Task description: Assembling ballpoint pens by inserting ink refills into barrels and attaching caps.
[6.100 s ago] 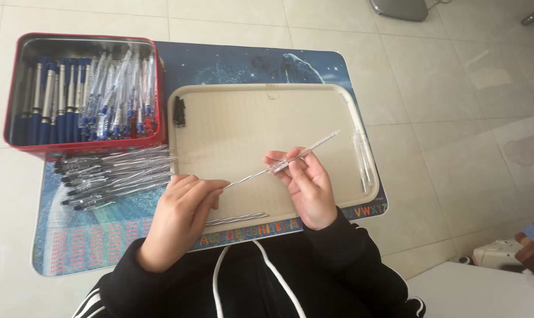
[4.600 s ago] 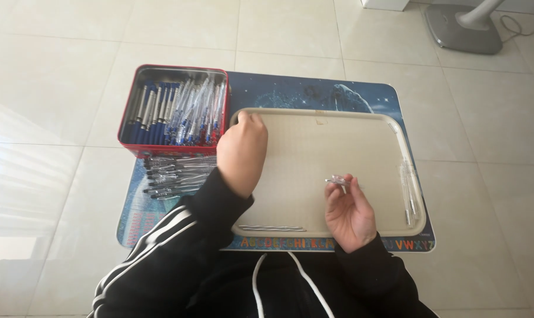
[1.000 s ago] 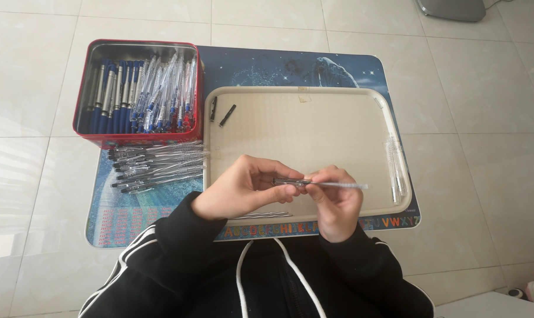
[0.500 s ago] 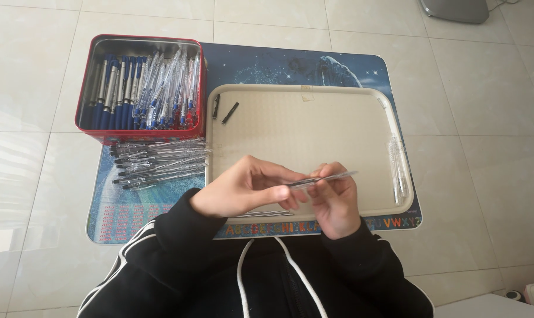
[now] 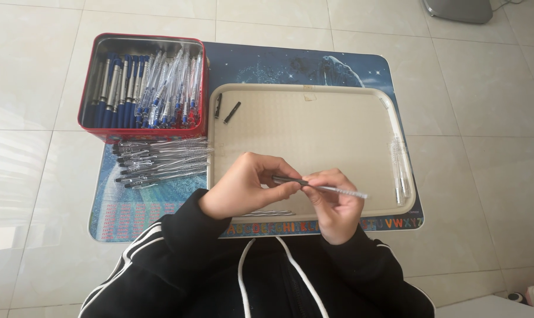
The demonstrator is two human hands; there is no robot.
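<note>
Clear plastic: a slim pen spans both hands, held level just above the near edge of the beige tray.
Left hand: fingers pinched shut on the pen's dark end.
Right hand: fingertips closed round the clear barrel, its tip poking out to the right.
Change: half a second ago the barrel slanted up to the right; now it lies flatter and the hands sit closer, so the two parts look pushed together.
Beyond the left grip: red tin packed with blue pens, loose pens heaped beside it.
Beyond the right grip: finished clear pens along the tray's wall.
Worktop: a printed blue mat covers it.
</note>
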